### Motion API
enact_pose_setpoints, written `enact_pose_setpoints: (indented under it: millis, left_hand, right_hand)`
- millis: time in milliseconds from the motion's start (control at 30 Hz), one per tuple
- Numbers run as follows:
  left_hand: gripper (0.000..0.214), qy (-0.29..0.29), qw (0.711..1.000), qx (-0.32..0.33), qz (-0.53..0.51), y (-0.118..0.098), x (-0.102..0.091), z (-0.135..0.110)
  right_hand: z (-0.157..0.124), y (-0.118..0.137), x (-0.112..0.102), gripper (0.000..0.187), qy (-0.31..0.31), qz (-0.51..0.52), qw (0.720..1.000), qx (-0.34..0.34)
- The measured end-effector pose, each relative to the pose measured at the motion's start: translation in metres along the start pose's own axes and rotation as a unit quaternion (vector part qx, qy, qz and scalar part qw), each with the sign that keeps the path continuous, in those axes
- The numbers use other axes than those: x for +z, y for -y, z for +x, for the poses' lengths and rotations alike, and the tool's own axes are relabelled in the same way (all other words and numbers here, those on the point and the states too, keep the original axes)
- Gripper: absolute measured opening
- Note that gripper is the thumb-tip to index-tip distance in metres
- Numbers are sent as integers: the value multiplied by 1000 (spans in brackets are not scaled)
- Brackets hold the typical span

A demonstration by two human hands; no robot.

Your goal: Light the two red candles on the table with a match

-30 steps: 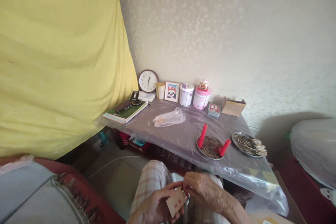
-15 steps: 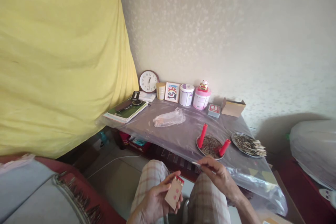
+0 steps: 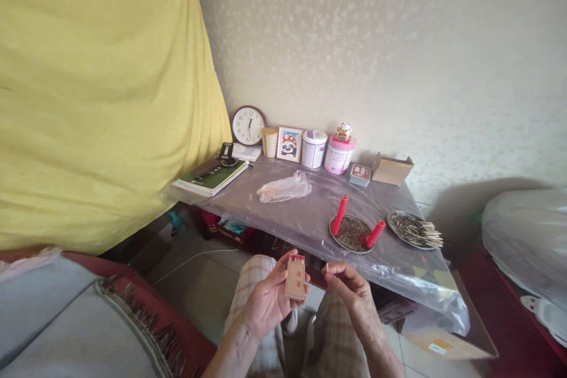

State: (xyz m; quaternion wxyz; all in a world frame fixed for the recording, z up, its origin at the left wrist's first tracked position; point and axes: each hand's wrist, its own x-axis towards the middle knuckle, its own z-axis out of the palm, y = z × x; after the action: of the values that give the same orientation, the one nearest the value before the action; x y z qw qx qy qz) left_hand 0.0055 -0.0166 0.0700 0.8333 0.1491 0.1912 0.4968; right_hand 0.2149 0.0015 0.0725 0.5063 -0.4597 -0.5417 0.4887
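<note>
Low in the middle of the frame, the left hand [image 3: 266, 301] has its grip closed round a small tan cardboard matchbox [image 3: 295, 277], held upright with its drawer pushed partly up so that a row of red match heads shows along the top. Just to the right of it, the right hand [image 3: 348, 286] pinches a thin wooden matchstick [image 3: 326, 268] between thumb and fingertips, the grip closed on it, with the stick's end close beside the box but not touching it. Both hands hover above the person's checked trouser legs. Beyond them, at centre right, stands a low surface covered in clear plastic sheeting [image 3: 305, 212]. On its near part sits a round metal plate of dark bits [image 3: 349, 235] with two red candles [image 3: 340, 215] leaning in it, and just to the right a second round metal plate of spent matchsticks [image 3: 414, 229]. Along the wall at the back are a round white wall clock [image 3: 248, 126], a small framed panda picture [image 3: 289, 144] and two lidded tubs. A yellow cloth [image 3: 97, 94] fills the upper left.
</note>
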Motion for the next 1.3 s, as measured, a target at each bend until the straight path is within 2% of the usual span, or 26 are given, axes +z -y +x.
enact_pose_setpoints:
  millis: [100,167,333,500,667,800,933,1167,1300]
  left_hand:
    - [56,-5,1000,11,-6,2,-1,2]
    - [55,-14,1000,21,-11,3,-1,3]
    - [44,-41,997,49,-46,5,2,4]
    - [40,-45,995,60,-68,6,5,5]
    - [41,-41,993,60,-89,5,9,7]
    - [39,-44,992,65,-97,5,11,6]
    - [36,-32,992,73,-100,8,12,7]
    - [24,-34,992,85,-88,16,9,10]
    - [25,-47,991,106,-67,17,15,10]
  right_hand:
    - [-3,-1,9,34,-32,67,997,-12]
    - [-5,2,15,31,-46,73,996,-27]
    - [-15,20,25,19,-46,-31,994,-93]
    - [-20,31,27,12,-30,-135,972,-192]
    - [-19,30,32,7,-8,-162,942,-294]
    - [-19,30,35,6,-1,-175,923,-343]
    - [-19,27,35,8,14,-184,914,-361]
    - [-19,11,35,8,-8,-199,918,-342]
    - [-17,2,31,7,-21,-202,915,-349]
